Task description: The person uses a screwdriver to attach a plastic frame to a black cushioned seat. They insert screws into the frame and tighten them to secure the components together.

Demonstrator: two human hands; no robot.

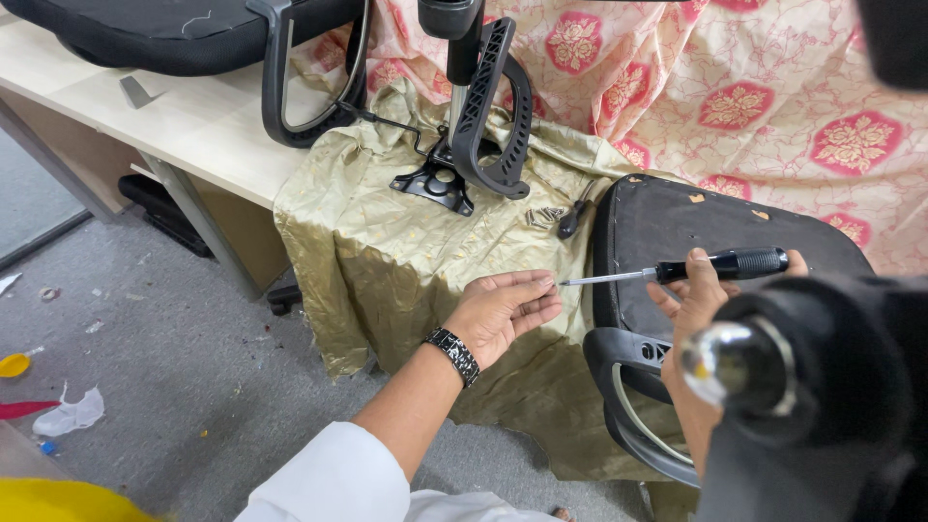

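Right hand (698, 290): grip pinching screwdriver (677, 271). Left hand (503, 307): fingers spread, palm up, fingertips touching its tip. Upturned seat (667, 232) beneath, at worktop (193, 126) edge.

Right hand (698, 290), centre right of frame, wraps the black handle of a screwdriver (677, 271), shaft pointing left. Left hand (503, 307), palm up with a black wristwatch (452, 354), fingertips pinched at the shaft tip. Upturned black chair seat (677, 227) beneath. Olive-gold cloth (387, 251) drapes the surface (184, 126); chair armrest (493, 106) upper centre; small pliers (572, 220) on cloth.
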